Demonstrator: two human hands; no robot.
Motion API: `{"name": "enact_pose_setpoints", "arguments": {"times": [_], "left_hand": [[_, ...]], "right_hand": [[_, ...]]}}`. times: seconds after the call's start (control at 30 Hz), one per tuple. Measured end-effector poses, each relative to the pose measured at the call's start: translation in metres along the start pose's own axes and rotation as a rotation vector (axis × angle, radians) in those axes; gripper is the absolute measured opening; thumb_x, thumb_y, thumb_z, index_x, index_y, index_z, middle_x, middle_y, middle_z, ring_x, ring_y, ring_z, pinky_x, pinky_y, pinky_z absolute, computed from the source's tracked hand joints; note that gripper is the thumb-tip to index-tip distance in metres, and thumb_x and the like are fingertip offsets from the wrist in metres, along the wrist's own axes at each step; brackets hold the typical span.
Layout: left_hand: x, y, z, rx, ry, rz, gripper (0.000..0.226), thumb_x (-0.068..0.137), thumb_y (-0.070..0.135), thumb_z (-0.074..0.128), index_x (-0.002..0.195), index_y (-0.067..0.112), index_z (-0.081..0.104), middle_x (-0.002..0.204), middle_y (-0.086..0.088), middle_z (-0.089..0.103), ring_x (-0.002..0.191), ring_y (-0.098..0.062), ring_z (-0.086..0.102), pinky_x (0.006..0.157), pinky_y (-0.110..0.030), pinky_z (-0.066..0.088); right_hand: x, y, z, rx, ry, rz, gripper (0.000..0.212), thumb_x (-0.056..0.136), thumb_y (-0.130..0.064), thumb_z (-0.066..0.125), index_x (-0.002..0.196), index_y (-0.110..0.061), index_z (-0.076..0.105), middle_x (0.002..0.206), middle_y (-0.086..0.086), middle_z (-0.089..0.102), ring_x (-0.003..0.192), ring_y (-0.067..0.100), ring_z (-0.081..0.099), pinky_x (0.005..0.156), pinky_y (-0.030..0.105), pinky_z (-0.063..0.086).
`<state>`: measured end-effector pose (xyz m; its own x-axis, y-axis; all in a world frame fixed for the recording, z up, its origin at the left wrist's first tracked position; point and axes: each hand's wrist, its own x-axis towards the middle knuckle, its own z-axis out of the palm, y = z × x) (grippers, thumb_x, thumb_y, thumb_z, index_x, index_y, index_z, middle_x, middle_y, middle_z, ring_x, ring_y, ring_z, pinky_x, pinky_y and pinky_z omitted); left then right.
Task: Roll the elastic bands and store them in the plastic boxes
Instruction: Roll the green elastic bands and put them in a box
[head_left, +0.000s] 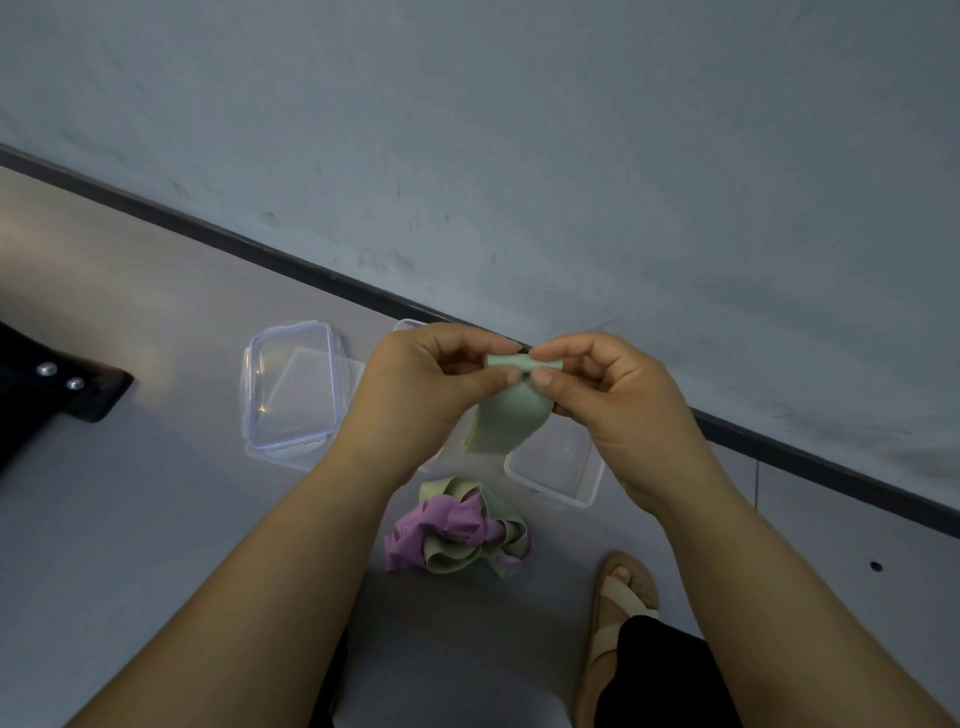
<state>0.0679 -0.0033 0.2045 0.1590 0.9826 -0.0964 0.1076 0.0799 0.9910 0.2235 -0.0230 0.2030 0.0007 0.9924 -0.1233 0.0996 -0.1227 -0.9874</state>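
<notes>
1. Foot in a beige strap sandal, lower right, on the grey floor; the heel is hidden by a dark trouser leg and the frame's lower edge
2. Two bare forearms, entering from the bottom corners and converging upward; elbows out of frame
3. Loose pile of bands, purple and pale green tangled together, on the floor between the forearms; how many bands it holds cannot be told
4. Open plastic box, clear and without a lid, on the floor just beyond the pile; its far part is hidden by the right wrist and the hanging band
5. Green elastic band, held in the air above the boxes; its top end is rolled into a short tube between both hands and its free tail hangs toward the open box
6. Left hand, back toward the camera, fingers curled; grip pinching the left end of the roll between thumb and forefinger
7. Right hand, fingers curled; grip pinching the right end of the roll, thumb tip meeting the left thumb
8. Lidded plastic box, left of the hands, clear lid with a bluish rim lying askew on it; right edge hidden by the left hand
9. Corner of a third clear box above the left hand; the rest is hidden
10. Black object with two metal studs, cut off at the left edge; not identifiable
11. Dark baseboard and grey wall
</notes>
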Motion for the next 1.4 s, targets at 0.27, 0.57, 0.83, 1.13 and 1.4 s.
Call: {"name": "enact_pose_setpoints", "arguments": {"times": [0.27,0.57,0.83,1.13,1.4], "left_hand": [[-0.0003,0.0006,0.0013,-0.011,0.001,0.033,0.029,0.073,0.0,0.072,0.074,0.029,0.07,0.076,0.012,0.072,0.079,-0.008,0.068,0.073,-0.016,0.054],[0.0006,-0.0014,0.0034,-0.043,-0.067,-0.056,0.028,0.076,0.004,0.072,0.094,0.025,0.067,0.096,-0.012,0.069,0.09,-0.028,0.067,0.082,-0.034,0.057],[0.0003,0.0025,0.0003,-0.061,-0.09,-0.098,0.009,0.079,0.011,0.069,0.086,0.017,0.07,0.078,-0.003,0.074,0.074,-0.012,0.07,0.065,-0.02,0.056],[0.0002,0.0003,0.0005,-0.017,-0.032,-0.011,0.02,0.074,0.002,0.072,0.082,0.021,0.07,0.082,0.004,0.072,0.077,-0.008,0.069,0.071,-0.016,0.054],[0.0006,-0.0005,0.0003,-0.005,-0.033,-0.015,0.027,0.073,0.001,0.073,0.077,0.027,0.07,0.081,0.009,0.073,0.082,-0.01,0.069,0.076,-0.021,0.055]], "right_hand": [[-0.0002,-0.0009,0.0014,0.034,-0.026,0.089,0.014,0.092,-0.023,0.053,0.095,-0.018,0.066,0.087,-0.004,0.071,0.081,0.01,0.068,0.074,0.025,0.057],[0.0015,-0.0012,-0.001,0.074,0.022,0.069,0.009,0.083,-0.014,0.063,0.085,-0.022,0.068,0.077,-0.008,0.072,0.077,0.009,0.068,0.074,0.029,0.058],[0.0,-0.0003,-0.0006,0.007,0.024,0.004,0.016,0.08,-0.01,0.066,0.084,-0.025,0.068,0.087,0.005,0.07,0.084,0.018,0.067,0.078,0.03,0.057],[0.0002,-0.003,0.0003,0.051,-0.038,0.086,0.009,0.087,-0.016,0.06,0.09,-0.022,0.065,0.083,-0.003,0.068,0.078,0.009,0.067,0.076,0.028,0.057],[-0.0001,-0.0032,-0.0004,0.043,-0.032,0.094,0.009,0.087,-0.018,0.057,0.086,-0.018,0.066,0.077,-0.007,0.07,0.07,0.004,0.066,0.065,0.019,0.056]]}}
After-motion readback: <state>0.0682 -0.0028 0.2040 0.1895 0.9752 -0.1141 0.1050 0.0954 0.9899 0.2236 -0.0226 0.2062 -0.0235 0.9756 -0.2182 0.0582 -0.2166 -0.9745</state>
